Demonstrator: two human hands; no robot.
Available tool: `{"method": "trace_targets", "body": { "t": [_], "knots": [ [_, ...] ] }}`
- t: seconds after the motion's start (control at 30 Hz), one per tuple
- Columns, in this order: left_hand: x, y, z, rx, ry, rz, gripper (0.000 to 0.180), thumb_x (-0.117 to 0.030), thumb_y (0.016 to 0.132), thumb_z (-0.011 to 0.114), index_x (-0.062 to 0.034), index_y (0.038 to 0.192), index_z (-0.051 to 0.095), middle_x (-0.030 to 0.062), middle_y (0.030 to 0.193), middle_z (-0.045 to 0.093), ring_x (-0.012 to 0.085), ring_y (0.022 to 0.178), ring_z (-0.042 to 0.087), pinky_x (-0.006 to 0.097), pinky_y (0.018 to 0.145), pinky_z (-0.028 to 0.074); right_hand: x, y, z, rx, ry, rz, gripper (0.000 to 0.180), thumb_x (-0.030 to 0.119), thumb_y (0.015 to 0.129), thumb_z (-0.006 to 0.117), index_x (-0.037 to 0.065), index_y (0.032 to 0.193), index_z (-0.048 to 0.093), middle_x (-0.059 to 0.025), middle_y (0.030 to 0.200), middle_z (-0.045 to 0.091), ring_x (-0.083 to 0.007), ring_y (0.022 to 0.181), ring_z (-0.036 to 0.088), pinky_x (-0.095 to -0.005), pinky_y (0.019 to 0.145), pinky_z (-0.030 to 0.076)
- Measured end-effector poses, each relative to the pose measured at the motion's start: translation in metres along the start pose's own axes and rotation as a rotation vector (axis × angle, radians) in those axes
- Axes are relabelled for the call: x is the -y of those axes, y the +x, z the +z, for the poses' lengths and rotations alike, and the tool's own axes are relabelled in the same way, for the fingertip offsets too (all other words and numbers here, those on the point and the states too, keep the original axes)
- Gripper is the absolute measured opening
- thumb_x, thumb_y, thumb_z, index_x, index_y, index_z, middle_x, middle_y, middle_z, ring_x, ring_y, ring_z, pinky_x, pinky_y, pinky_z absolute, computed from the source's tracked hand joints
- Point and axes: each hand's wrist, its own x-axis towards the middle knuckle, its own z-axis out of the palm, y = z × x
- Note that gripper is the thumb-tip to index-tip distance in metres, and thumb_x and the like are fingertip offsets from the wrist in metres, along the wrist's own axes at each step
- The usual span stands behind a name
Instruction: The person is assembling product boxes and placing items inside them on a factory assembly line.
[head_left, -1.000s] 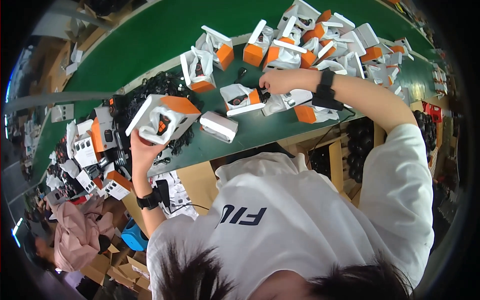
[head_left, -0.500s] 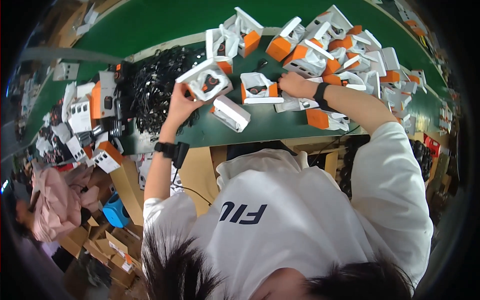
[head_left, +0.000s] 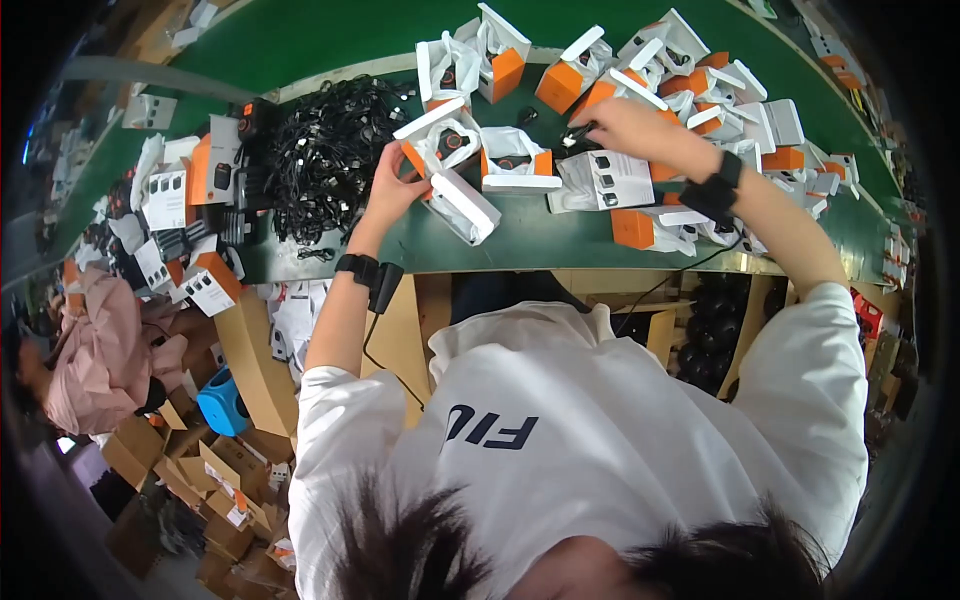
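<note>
My left hand (head_left: 392, 192) grips the lower left side of an open white box (head_left: 428, 128), its thumb and fingers on the wall. Inside that box, a black-and-orange device (head_left: 452, 142) lies in white wrapping. Between the fingertips of my right hand (head_left: 630, 130) is a small black cable (head_left: 576, 136) with a pale plug end. Just below this hand lies a white carton (head_left: 606, 182) with dark pictures. An open orange-and-white box (head_left: 517, 165) stands between my hands, and a narrow white one (head_left: 464, 208) lies nearest me.
A large heap of black cables (head_left: 335, 150) lies left of my left hand. Several open orange-and-white boxes (head_left: 690, 100) crowd the right of the green table (head_left: 540, 235). More packages (head_left: 170, 200) stand at the left, where a person in pink (head_left: 110, 350) is partly visible.
My left hand has moved right with the open box, bringing it beside the middle box. My right hand has lifted up and away from the middle box and now holds a cable.
</note>
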Motion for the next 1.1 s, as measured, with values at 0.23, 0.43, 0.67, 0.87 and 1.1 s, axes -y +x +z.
{"method": "trace_targets", "body": {
  "t": [0.23,0.43,0.67,0.87,1.1],
  "knots": [
    [-0.033,-0.058,0.011,-0.372,0.292,0.217,0.039,0.0,0.063,0.062,-0.0017,0.099,0.048,0.0118,0.095,0.051,0.0242,0.093,0.048,0.034,0.077,0.04,0.114,-0.053,-0.03,0.517,1.102,0.192,0.025,0.025,0.085,0.054,0.002,0.093,0.053,-0.0026,0.066,0.055,-0.0088,0.051,0.054,-0.0201,0.045,0.044],
    [-0.043,-0.07,0.038,-0.04,0.808,0.602,0.028,-0.013,0.068,0.065,-0.0052,0.094,0.056,0.0081,0.098,0.053,0.0248,0.091,0.048,0.035,0.075,0.037,0.171,-0.032,0.091,-0.092,0.781,0.091,0.021,0.015,0.085,0.05,-0.004,0.094,0.049,-0.0179,0.081,0.057,-0.0318,0.068,0.057,-0.0365,0.063,0.044],
    [-0.05,-0.062,0.035,0.097,1.219,0.586,0.017,-0.019,0.069,0.063,-0.0113,0.084,0.06,0.0041,0.101,0.049,0.021,0.089,0.045,0.034,0.076,0.034,0.172,-0.019,0.134,-0.639,0.368,0.006,0.025,0.009,0.082,0.05,-0.004,0.103,0.045,-0.0181,0.091,0.058,-0.0343,0.096,0.05,-0.0375,0.077,0.044],
    [-0.051,-0.064,0.038,0.06,1.226,0.588,0.015,-0.016,0.07,0.062,-0.0095,0.083,0.062,0.0052,0.104,0.049,0.0232,0.096,0.044,0.036,0.082,0.033,0.182,0.011,0.131,-0.61,0.166,0.301,0.027,0.009,0.077,0.054,0.0,0.101,0.045,-0.0143,0.086,0.058,-0.0317,0.092,0.051,-0.04,0.066,0.046],
    [-0.04,-0.057,0.031,-0.101,0.802,0.545,0.018,-0.004,0.066,0.065,-0.0051,0.084,0.063,0.0083,0.094,0.056,0.0261,0.085,0.054,0.034,0.072,0.044,0.178,0.032,0.135,-0.59,-0.047,0.33,0.014,0.007,0.065,0.055,0.003,0.077,0.059,-0.009,0.077,0.058,-0.0254,0.078,0.057,-0.0369,0.058,0.048]
  ]
}}
